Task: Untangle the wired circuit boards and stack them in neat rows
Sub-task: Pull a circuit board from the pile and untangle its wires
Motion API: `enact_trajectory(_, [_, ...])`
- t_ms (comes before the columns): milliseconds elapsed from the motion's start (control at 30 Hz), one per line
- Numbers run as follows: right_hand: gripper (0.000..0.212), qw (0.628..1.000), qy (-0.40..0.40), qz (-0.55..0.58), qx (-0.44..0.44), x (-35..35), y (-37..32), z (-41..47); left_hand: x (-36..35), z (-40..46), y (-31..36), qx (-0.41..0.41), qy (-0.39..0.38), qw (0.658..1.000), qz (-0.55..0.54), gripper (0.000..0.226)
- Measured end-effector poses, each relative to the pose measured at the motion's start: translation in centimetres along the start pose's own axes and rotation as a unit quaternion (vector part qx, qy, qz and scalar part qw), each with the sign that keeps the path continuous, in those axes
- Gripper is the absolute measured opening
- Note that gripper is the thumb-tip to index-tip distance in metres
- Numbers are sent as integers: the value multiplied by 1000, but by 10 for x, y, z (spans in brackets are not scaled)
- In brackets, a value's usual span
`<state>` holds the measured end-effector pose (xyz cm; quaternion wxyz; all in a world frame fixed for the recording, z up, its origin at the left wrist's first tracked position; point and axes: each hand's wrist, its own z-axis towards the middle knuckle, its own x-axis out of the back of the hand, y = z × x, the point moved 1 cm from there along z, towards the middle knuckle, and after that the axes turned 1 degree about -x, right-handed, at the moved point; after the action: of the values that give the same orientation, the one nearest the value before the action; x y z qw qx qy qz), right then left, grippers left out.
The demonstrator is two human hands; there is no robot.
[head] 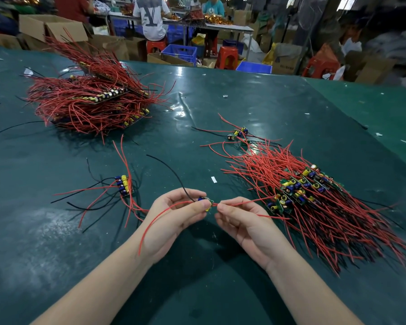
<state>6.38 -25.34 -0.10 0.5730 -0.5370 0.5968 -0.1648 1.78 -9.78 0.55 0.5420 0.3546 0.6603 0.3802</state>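
- Left hand (174, 216) pinches a small circuit board (206, 204) between thumb and fingers.
- Right hand (242, 221) pinches that board's red wire (244, 202), just beside it.

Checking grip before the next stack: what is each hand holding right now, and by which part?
The left hand pinches a small circuit board by its body between thumb and fingers. The right hand pinches one of that board's red wires close to the board.
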Motion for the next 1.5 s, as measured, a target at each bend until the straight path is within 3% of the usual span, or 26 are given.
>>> enact_trajectory(167, [14, 999, -5, -1, 37, 2, -6, -1, 0, 4, -3, 1, 11, 999, -30, 16])
enact_trajectory(600, [15, 972, 15, -181, 149, 5, -14, -5, 3, 4, -3, -1, 17, 999, -47, 16])
enact_trajectory(800, [5, 986, 6, -120, 116, 4, -16, -7, 3, 3, -2, -11, 17, 999, -41, 18])
enact_trajectory(1067, [15, 975, 56, -190, 97, 7, -12, -5, 1, 2, -5, -1, 3, 1000, 4, 15])
enact_trajectory(1200, [5, 988, 29, -127, 82, 7, -15, -3, 3, 4, -3, -14, 13, 999, -30, 15])
enact_trajectory(1500, [12, 1000, -3, 0, 26, 8, -23, -5, 6, 8, 1, -37, 38, 997, -58, 25])
